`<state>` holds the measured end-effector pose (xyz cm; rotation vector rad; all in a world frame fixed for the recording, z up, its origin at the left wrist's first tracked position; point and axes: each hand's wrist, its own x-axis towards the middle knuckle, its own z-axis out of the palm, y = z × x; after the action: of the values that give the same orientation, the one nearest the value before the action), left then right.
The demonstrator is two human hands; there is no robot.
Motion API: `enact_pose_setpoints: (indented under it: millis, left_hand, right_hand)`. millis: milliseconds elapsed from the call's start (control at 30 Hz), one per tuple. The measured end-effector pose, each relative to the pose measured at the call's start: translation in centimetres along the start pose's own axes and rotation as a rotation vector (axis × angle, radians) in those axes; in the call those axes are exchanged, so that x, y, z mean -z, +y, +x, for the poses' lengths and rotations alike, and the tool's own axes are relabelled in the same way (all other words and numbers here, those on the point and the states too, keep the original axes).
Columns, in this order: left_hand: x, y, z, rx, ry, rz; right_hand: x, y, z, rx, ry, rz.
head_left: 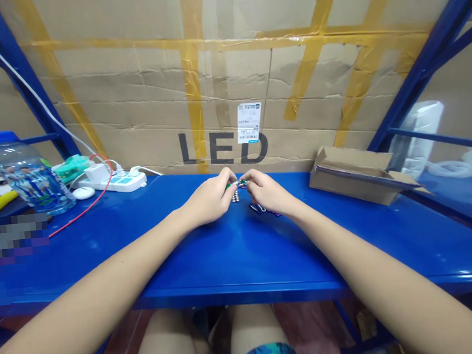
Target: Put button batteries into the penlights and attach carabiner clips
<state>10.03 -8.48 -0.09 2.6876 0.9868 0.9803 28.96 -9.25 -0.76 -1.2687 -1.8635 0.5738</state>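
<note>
Both my hands meet at the middle back of the blue table [234, 254]. My left hand [211, 197] is pinched on a small green thing [229, 185] that I cannot name. Facing it, my right hand [264, 192] is pinched on a small metal piece [241, 184]. The two pieces touch between my fingertips. A few small silver beads or parts [235, 198] lie on the table just under my hands. Small dark and purple clip-like pieces [260, 208] lie beside my right wrist.
An open cardboard box [357, 174] sits at the right. A white power strip [114, 181] with plugs and a red wire, a white mouse [83, 193] and a water bottle [30, 181] stand at the left. A taped cardboard wall marked LED closes the back.
</note>
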Motion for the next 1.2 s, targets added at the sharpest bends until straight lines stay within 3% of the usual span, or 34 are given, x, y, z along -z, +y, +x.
enact_pose_setpoints:
  millis: [133,533,667,800,1200]
  left_hand:
    - [-0.7,0.1,-0.1,-0.015,-0.036,-0.044]
    - [-1.0,0.4,0.0,0.057,0.125,0.06]
    - [-0.7,0.5,0.0,0.001,0.095,0.047]
    - [-0.9,0.6,-0.1,-0.037,0.059,0.009]
    - [-0.7,0.0,0.2,0.054,0.113,0.072]
  right_hand:
    - [-0.1,0.1,0.1,-0.002,0.031,0.015]
    - [-0.7,-0.3,-0.1,-0.005,0.047,0.077]
    - [-0.6,0.0,0.2,-0.085,0.094,0.151]
    - [-0.7,0.0,0.2,-0.144,0.048,0.27]
    - [-0.6,-2.3,-0.6,-0.268,-0.015,0.477]
